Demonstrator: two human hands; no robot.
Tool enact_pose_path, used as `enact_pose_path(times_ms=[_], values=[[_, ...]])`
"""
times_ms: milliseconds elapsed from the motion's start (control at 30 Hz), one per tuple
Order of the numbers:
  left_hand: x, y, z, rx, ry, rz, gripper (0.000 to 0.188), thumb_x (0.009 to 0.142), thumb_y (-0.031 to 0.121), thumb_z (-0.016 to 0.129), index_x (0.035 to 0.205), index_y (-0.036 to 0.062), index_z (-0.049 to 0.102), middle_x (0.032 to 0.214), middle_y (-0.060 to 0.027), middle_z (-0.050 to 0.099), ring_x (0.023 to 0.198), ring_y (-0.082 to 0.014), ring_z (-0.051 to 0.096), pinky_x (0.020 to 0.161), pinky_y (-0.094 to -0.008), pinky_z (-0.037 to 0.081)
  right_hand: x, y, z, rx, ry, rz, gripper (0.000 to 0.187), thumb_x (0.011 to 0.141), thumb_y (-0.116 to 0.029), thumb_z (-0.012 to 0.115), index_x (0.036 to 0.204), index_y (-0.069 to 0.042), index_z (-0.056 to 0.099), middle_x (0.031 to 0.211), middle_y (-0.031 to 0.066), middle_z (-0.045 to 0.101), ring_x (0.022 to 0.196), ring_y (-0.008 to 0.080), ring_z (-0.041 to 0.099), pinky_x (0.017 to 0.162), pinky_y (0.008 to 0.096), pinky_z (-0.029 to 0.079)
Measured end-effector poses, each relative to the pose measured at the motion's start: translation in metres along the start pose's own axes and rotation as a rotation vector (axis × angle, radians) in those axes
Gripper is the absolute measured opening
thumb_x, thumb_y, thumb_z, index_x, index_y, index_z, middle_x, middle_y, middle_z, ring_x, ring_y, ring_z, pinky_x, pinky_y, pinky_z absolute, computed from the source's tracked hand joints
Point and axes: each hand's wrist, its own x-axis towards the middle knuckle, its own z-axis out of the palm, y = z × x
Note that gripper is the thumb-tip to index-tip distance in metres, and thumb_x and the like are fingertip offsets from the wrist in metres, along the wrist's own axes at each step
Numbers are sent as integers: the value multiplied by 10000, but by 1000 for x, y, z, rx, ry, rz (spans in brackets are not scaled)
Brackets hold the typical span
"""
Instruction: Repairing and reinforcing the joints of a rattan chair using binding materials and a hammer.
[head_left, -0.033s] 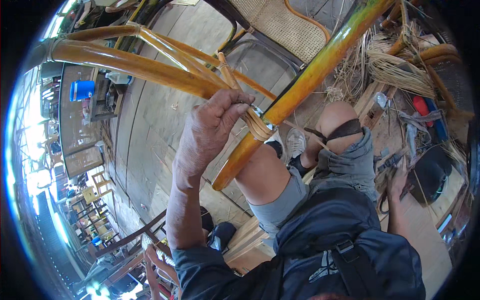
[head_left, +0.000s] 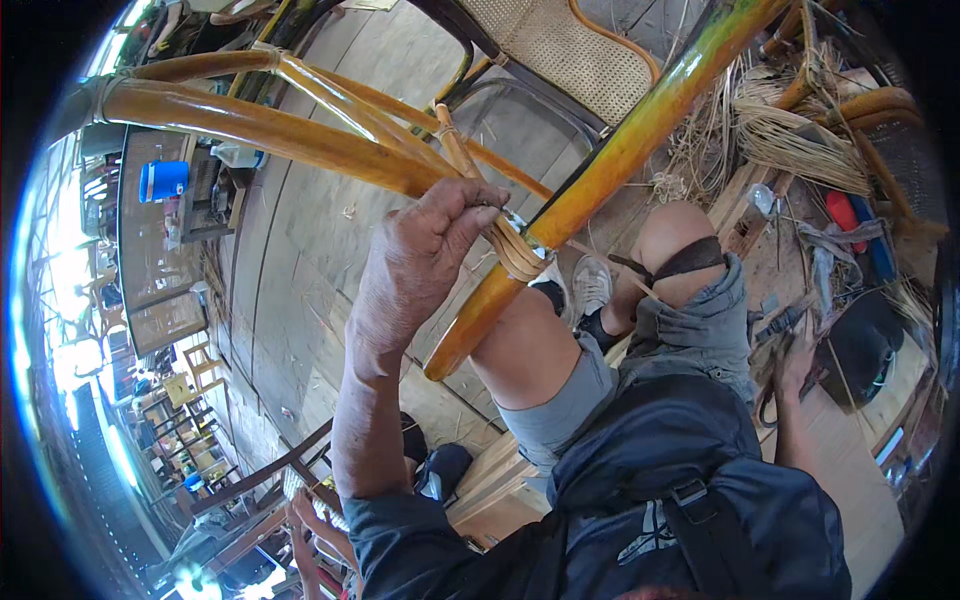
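Observation:
My left hand (head_left: 425, 245) is closed, thumb pressed against the fingers, on the end of a rattan strip (head_left: 517, 255). The strip wraps in several turns around a glossy yellow-brown pole (head_left: 600, 190), where a second curved pole (head_left: 270, 132) meets it. The first pole's rounded lower end lies over my left thigh. On the right, my right hand (head_left: 796, 362) is down at the bench beside a dark metal tool (head_left: 778, 322). Its fingers are partly hidden and small, so their grip does not show clearly.
A bundle of rattan strips (head_left: 800, 145) lies at the right, near a black cap-like item (head_left: 860, 345). A chair with a woven cane panel (head_left: 565, 60) stands beyond the poles. A blue container (head_left: 164, 181) is at the left. Another person's arm (head_left: 318, 520) shows lower left.

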Motion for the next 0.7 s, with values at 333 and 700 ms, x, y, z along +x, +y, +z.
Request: enact_pose_path(times_ms=[333, 700], values=[[-2, 6, 0, 129, 16, 20, 176, 853, 37, 567, 1016, 48, 634, 919, -89, 664, 839, -151, 645, 739, -272, 502, -8, 37, 25, -72, -72, 44, 287, 787, -212, 597, 943, 24, 550, 915, 235, 554, 943, 422, 497, 892, 494, 346], [-10, -5, 9, 155, 72, 138, 174, 844, 138, 587, 1005, 81, 617, 922, -103, 642, 826, -263, 640, 704, -317, 511, -30, 84, 42, 132, -313, 411, 315, 887, -158, 481, 1148, 18, 489, 1175, 250, 485, 1053, 405, 486, 846, 408, 411]])
